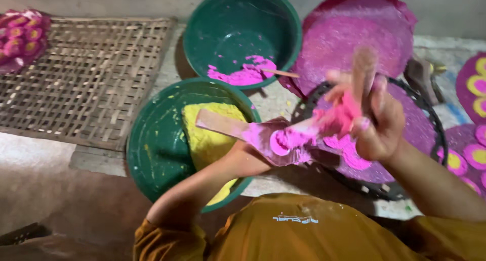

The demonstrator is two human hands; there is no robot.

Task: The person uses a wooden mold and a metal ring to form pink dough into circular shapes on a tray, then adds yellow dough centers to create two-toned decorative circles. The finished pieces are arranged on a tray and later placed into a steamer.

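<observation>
Head view, left hand [253,157] grasping flat paddle [243,132] pointing upper-left, right hand [377,124] clenched on blurred stick [363,71], upright.

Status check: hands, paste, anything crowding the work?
Left hand grips a wooden paddle with pink paste on it. Right hand blurred, holds a stick smeared pink. Green bowl of yellow paste under left arm.

The flat wooden paddle [238,131] is held roughly level, its bare handle end reaching over the green basin of yellow paste [162,144] and its far end coated pink, with a round dab of pink paste [281,142] on it. A narrow wooden stick [362,71], motion-blurred and smeared pink, stands near upright to the right of that basin.
</observation>
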